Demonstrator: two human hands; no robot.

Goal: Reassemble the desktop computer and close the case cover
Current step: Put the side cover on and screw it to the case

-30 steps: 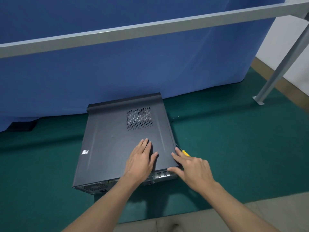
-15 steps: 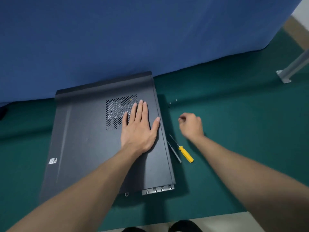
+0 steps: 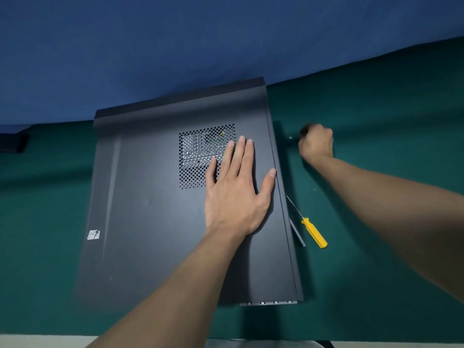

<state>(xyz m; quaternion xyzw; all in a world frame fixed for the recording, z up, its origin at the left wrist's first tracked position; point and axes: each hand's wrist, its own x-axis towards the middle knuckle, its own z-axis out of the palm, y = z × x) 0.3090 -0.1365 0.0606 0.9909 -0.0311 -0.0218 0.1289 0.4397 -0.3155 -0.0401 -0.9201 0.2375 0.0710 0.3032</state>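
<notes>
left hand (image 3: 233, 197) is laid flat on the dark case cover (image 3: 155, 209), fingers straight and slightly spread, with the fingertips reaching over the perforated vent (image 3: 195, 156); the computer is seen lying on its side on the green mat (image 3: 376, 121), its far end against the blue curtain (image 3: 175, 46). right hand (image 3: 316, 143) is curled on the mat just beside the case's right edge, close to a small screw (image 3: 290, 138), and whether anything is pinched cannot be told. a yellow-handled screwdriver (image 3: 313, 232) is seen lying beside the same edge.
</notes>
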